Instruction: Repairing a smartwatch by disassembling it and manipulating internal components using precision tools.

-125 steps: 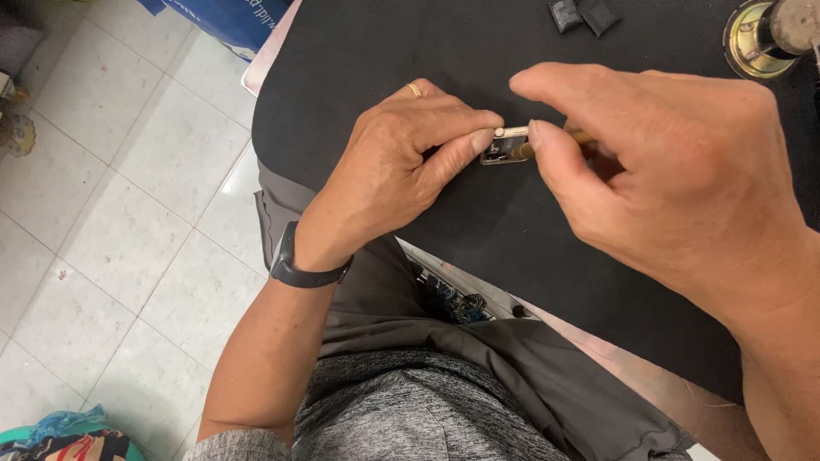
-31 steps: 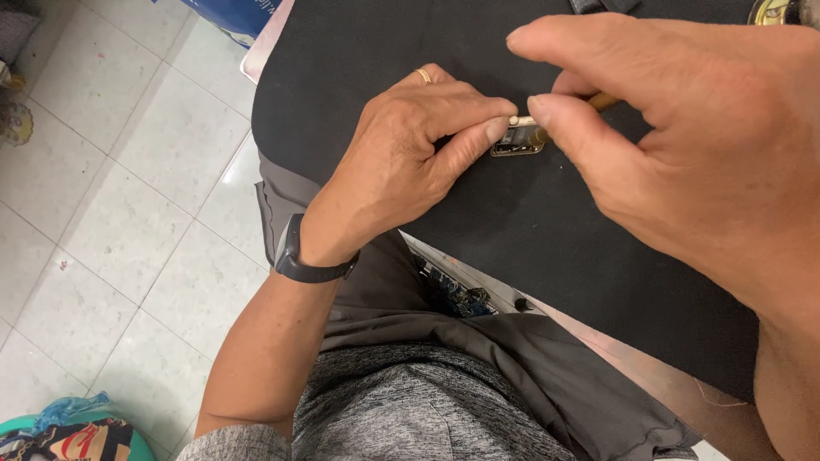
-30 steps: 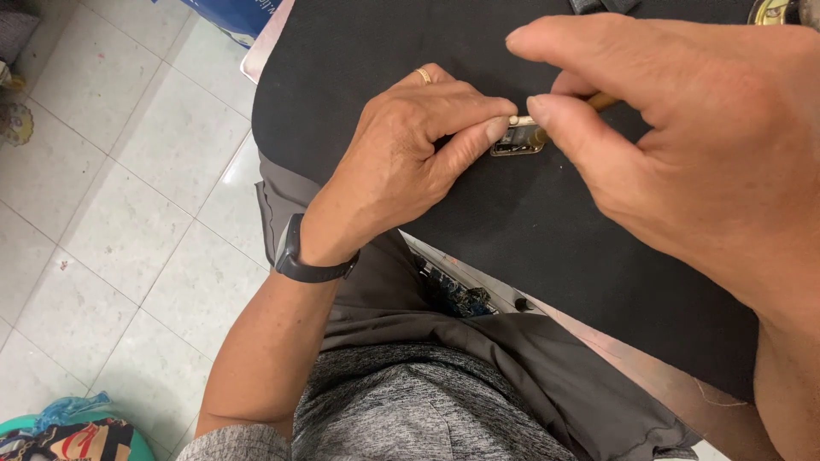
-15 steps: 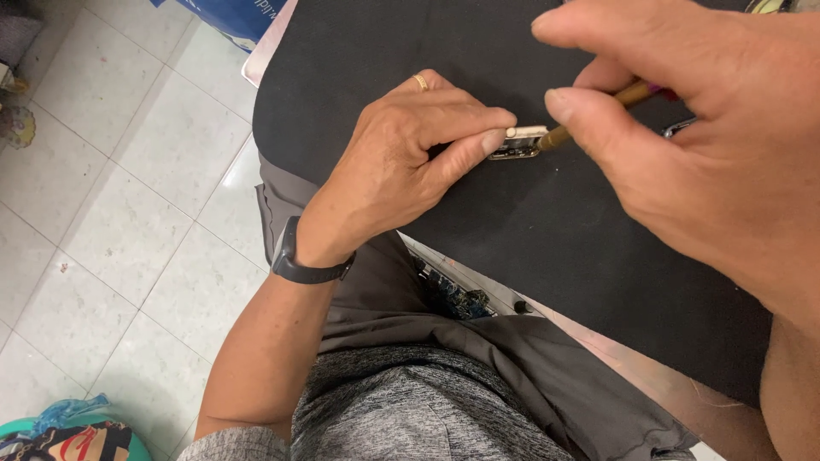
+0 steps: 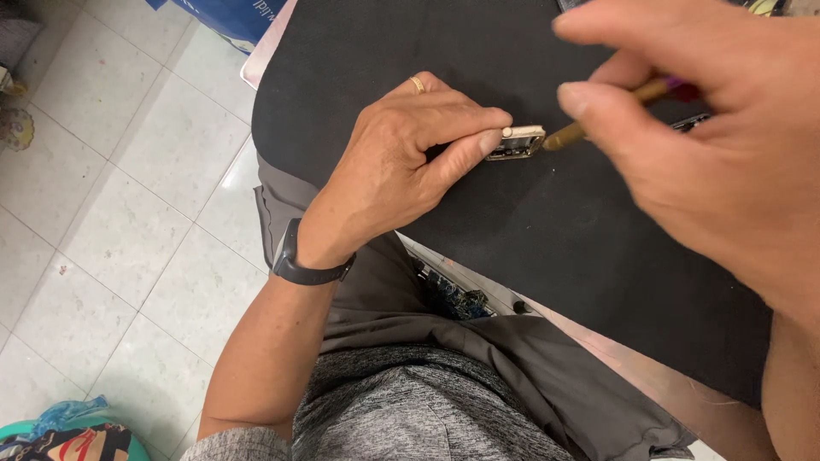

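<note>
I start from the small rectangular metal part with a pale cream top edge (image 5: 518, 142), which lies on the black mat (image 5: 359, 68) near the middle of the view, toward the far side of the work surface. My left hand (image 5: 410, 162) pins it there: thumb and forefinger are closed on its left end, the other fingers curled under, a gold ring (image 5: 417, 84) on one finger and a dark wristband (image 5: 307, 266) on the wrist. My right hand (image 5: 709, 145) comes in from the right, fingers pinched shut around a slim brass-coloured tool with a purple band (image 5: 598, 115), its tip touching or just beside the right end of the part; I cannot tell which.

To do this well, I judge the left grip should stay low and firm so the part cannot pivot on the mat, while the tool tip meets it lightly, along the part's length rather than down across it. A slip would likely skid the tip onto the mat or my thumb.

Further right, a dark metal piece (image 5: 692, 124) peeks out behind the right hand. Near me are grey trousers (image 5: 512, 358), and pale floor tiles (image 5: 128, 196) spread to the left.
</note>
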